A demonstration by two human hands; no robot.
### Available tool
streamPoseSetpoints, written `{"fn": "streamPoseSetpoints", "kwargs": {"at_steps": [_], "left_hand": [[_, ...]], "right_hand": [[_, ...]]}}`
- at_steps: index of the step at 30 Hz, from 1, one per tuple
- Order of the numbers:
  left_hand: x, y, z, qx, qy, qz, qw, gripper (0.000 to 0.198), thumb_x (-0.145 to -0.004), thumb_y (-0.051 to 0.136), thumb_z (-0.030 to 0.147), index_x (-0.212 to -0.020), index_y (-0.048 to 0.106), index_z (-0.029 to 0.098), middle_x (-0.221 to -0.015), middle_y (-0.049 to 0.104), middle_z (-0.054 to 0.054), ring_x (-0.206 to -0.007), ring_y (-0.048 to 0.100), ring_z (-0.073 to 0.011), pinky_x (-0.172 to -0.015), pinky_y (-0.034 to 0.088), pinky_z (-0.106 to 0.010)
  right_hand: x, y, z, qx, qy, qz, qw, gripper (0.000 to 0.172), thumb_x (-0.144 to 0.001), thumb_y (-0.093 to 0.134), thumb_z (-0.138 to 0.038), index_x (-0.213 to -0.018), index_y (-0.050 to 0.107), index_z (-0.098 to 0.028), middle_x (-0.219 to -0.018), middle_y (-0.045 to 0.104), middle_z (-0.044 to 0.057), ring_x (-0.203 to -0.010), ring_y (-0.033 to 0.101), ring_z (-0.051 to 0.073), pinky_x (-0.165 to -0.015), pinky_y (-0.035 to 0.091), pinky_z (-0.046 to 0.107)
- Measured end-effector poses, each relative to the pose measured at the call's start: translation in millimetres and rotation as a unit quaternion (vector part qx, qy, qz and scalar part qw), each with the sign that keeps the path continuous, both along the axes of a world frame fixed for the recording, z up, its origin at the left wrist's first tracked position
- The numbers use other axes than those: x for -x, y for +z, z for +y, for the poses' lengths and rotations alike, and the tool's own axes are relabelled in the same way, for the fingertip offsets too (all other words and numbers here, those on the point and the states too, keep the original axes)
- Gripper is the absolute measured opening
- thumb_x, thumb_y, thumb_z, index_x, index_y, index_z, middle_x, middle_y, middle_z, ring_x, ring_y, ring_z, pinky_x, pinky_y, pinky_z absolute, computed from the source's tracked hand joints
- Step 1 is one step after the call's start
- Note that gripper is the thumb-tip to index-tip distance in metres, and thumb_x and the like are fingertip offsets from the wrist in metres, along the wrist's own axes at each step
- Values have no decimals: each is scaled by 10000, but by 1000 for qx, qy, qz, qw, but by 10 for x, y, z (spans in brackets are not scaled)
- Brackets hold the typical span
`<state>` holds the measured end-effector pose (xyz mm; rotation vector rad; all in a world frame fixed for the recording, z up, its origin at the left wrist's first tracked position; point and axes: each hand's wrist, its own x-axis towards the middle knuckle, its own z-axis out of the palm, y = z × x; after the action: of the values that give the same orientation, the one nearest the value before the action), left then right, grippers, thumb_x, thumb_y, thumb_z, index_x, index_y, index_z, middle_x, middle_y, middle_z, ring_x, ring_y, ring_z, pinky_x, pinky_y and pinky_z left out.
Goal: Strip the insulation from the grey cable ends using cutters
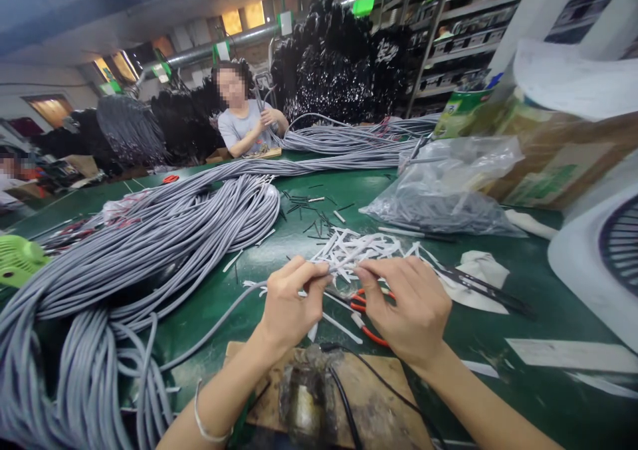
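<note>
A grey cable [219, 330] runs from the bundle at left up into my left hand [294, 297], whose thumb and fingers pinch it near its end. Just to the right, my right hand [411, 304] pinches the end part of the same cable, with thumb against fingertips. The exact tip is hidden by the fingers. Below and behind my right hand lie scissors with orange-red handles [371, 334], partly covered by it. A heap of white paper-like strips [349, 244] lies just beyond both hands.
Thick bundles of grey cable [199, 224] cover the left side. A wooden board with a worn metal block [304, 397] sits in front of me. At right are a plastic bag [443, 191], black tweezers-like tool [488, 290] and white fan [598, 257]. Another person [249, 117] works opposite.
</note>
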<state>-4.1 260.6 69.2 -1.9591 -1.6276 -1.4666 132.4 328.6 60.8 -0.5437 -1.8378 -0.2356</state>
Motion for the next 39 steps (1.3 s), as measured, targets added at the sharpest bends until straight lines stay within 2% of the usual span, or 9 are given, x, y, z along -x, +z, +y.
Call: {"fn": "streamPoseSetpoints", "kwargs": {"at_steps": [23,25,27,30,32,35,39], "left_hand": [[-14,-32,10,25,4,-25,999,92,-760,547,122,-719,624,150,-600,568,5,-490,476,-69,-468,393,-167],[-24,-29,13,28,4,-26,999,84,-756,553,121,-715,623,145,-589,562,6,-484,474,-68,-460,390,-165],[-32,-28,14,39,0,-25,999,87,-752,551,117,-708,620,145,-586,566,4,-481,477,-70,-453,388,-165],[-40,-42,13,53,-9,-26,998,102,-753,533,117,-708,617,154,-599,582,-2,-487,483,-77,-452,388,-172],[-45,-58,11,68,-9,-45,997,86,-755,537,132,-763,619,159,-615,589,-3,-485,481,-77,-444,384,-171],[-54,-76,7,105,-8,-83,991,102,-754,561,158,-850,595,170,-627,577,12,-474,471,-69,-421,367,-155],[-46,-66,5,114,-38,-55,991,133,-785,521,133,-884,595,183,-717,588,-4,-544,492,-79,-485,392,-162]], "right_hand": [[-3,-9,-16,-41,-33,-25,998,93,-821,556,-175,-728,549,-179,-585,618,15,-530,496,125,-537,328,271],[19,-38,-28,7,-1,-8,1000,95,-825,543,-166,-730,542,-177,-591,611,17,-541,517,125,-535,355,257],[50,-67,-43,104,57,21,993,118,-839,519,-180,-721,525,-179,-599,603,10,-541,542,113,-525,390,227],[87,-81,-48,274,141,68,949,173,-850,495,-243,-687,499,-185,-563,571,-18,-462,524,86,-446,400,183],[93,-65,-30,341,162,106,920,206,-843,493,-293,-668,495,-184,-531,548,-24,-427,505,84,-406,394,174],[74,-29,18,379,157,156,899,261,-825,501,-360,-636,494,-180,-503,531,-16,-433,506,93,-400,395,177],[46,-10,53,374,149,164,901,256,-811,519,-363,-637,512,-176,-509,542,-10,-437,508,94,-404,393,177]]}}
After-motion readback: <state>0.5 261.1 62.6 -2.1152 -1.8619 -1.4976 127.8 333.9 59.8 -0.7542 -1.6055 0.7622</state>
